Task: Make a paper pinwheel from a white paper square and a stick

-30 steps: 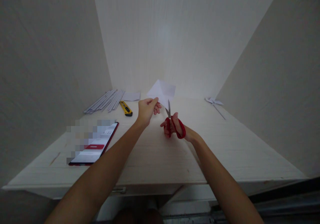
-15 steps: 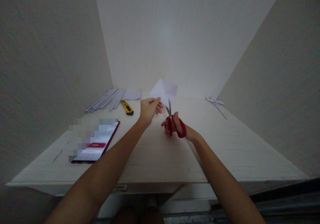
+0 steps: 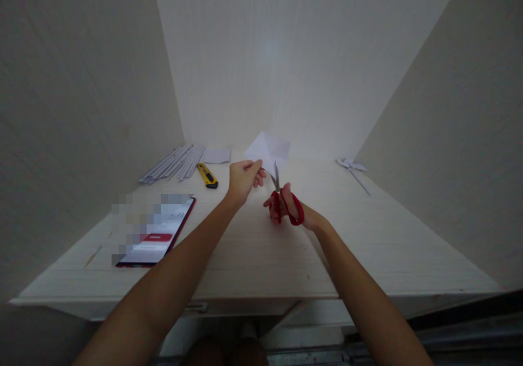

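Note:
A creased white sheet of paper (image 3: 269,148) is held up above the table, one corner towards me. My left hand (image 3: 244,180) pinches its near left edge between thumb and fingers. My right hand (image 3: 284,205) has its thumb and fingers through the red handles of a pair of scissors (image 3: 277,183). The scissor blades are parted and straddle the paper's near corner, just right of my left fingertips. How deep the cut runs in the paper I cannot tell.
On the pale table (image 3: 253,257) lie a bundle of thin white paper sticks (image 3: 174,163), more white paper (image 3: 216,155), a yellow box cutter (image 3: 207,176) and a phone or tablet (image 3: 155,238), all left. A paper pinwheel (image 3: 353,169) lies at right. Walls enclose three sides.
The far tip of the paper has dipped very slightly. Both hands and the scissors stay almost where they were.

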`<action>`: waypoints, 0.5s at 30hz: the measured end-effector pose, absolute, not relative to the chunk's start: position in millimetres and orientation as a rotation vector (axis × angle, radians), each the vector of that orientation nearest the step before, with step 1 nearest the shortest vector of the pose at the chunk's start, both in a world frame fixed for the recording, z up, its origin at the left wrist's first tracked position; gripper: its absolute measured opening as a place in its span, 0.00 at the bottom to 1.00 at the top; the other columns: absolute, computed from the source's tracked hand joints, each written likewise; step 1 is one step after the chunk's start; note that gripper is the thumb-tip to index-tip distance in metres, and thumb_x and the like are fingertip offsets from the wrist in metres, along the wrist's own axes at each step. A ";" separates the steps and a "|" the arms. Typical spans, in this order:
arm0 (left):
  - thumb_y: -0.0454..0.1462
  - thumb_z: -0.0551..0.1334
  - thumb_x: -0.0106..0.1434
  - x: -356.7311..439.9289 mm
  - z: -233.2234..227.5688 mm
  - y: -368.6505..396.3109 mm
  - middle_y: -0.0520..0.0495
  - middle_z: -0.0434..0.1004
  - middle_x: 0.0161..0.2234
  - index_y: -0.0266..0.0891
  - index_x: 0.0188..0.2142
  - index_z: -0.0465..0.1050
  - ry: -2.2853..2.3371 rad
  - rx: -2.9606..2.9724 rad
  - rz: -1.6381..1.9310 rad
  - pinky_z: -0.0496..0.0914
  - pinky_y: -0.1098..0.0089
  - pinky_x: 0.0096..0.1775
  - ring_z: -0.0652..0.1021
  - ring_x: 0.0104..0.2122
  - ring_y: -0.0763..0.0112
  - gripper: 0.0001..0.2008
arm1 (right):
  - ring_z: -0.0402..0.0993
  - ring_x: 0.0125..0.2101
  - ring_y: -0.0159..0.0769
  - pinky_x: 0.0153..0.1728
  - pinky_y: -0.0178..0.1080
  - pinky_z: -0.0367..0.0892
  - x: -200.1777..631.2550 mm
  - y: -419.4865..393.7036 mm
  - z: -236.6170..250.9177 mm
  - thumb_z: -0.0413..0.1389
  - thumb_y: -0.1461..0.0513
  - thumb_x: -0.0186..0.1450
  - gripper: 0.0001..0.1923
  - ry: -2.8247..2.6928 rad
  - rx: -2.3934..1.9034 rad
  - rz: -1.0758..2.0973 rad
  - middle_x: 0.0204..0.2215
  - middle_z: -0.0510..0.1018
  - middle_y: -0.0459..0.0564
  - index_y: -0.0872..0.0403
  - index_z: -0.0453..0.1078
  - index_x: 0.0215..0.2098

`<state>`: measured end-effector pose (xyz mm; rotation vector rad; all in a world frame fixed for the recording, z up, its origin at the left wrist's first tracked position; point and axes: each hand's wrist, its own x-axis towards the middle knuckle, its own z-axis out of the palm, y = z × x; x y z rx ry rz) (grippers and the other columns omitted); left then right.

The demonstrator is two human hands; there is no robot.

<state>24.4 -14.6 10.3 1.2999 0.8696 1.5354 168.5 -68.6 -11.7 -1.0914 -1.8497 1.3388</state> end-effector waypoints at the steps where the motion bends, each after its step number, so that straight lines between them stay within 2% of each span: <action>1: 0.34 0.56 0.56 24.4 10.4 -14.8 0.52 0.66 0.11 0.33 0.16 0.65 0.872 1.300 1.536 0.54 0.77 0.13 0.64 0.10 0.81 0.13 | 0.63 0.20 0.29 0.24 0.35 0.60 168.8 -68.4 -12.0 0.25 0.37 0.56 0.43 -1.852 -1.091 1.337 0.20 0.64 0.46 0.60 0.65 0.38; 15: 0.33 0.56 0.55 24.8 10.8 -15.2 0.52 0.65 0.11 0.32 0.15 0.64 0.875 1.298 1.530 0.54 0.77 0.13 0.64 0.09 0.82 0.14 | 0.63 0.20 0.30 0.24 0.36 0.60 167.1 -71.1 -9.8 0.25 0.37 0.55 0.43 -1.820 -1.094 1.345 0.19 0.64 0.46 0.60 0.65 0.36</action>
